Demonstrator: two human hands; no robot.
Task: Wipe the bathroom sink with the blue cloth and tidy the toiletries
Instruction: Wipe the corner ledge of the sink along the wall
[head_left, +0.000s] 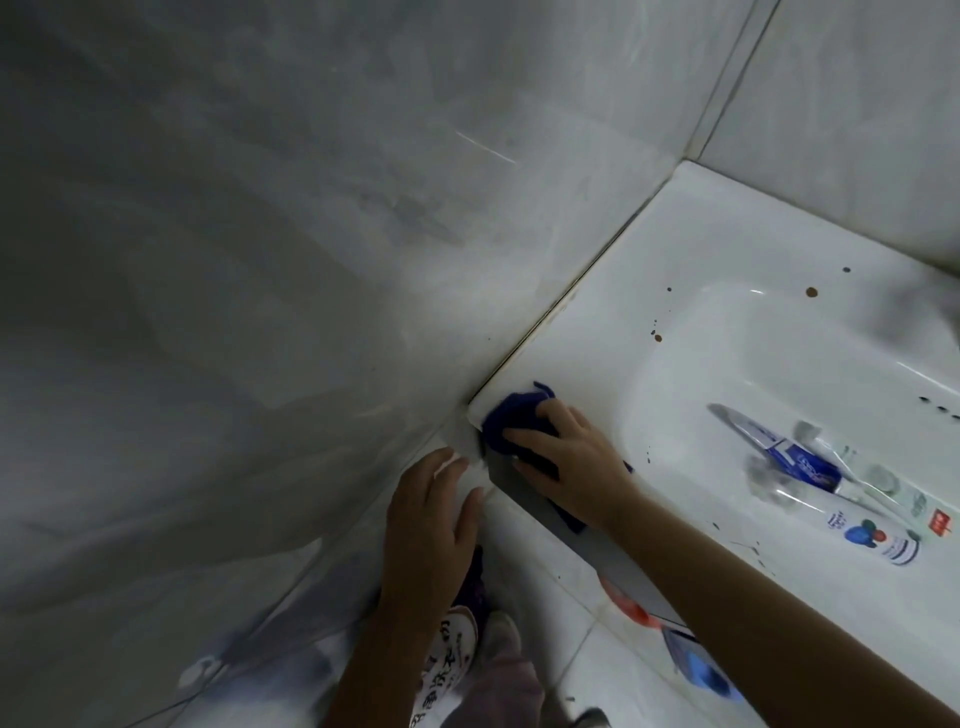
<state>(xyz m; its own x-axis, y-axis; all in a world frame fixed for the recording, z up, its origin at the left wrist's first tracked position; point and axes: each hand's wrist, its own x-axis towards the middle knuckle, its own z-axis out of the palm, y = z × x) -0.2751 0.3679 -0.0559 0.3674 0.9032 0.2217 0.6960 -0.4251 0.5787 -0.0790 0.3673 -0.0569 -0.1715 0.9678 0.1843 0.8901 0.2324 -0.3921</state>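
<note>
You're pressing the cloth (511, 415) onto the front-left corner of the sink (675, 249), right where the rim is meeting the wall (260, 260); part of it is hanging over the front edge under your palm. Your right hand (571, 462) is lying on top of it, fingers (522, 434) fairly flat and spread, pushing down rather than pinching. Your left hand (431, 514) is hovering just beside the corner, below the rim, fingers relaxed and apart, holding nothing. The cloth is looking soft, light and easily bunched, so I'm judging it'll slide and fold under a flat palm. You're better off keeping the wad under fingers and palm, or gathering a fold at the overhanging edge if lifting it. The glazed rim is looking slick, with brown spots (811, 292) sitting well apart from the cloth, near the basin's far side. A tube (795, 452) and a bottle (878, 535) are lying in the basin, blurred. They're probably light, smooth and rolling readily, so you're wanting to take each round the middle of its body. Other items there are too blurred to name.
</note>
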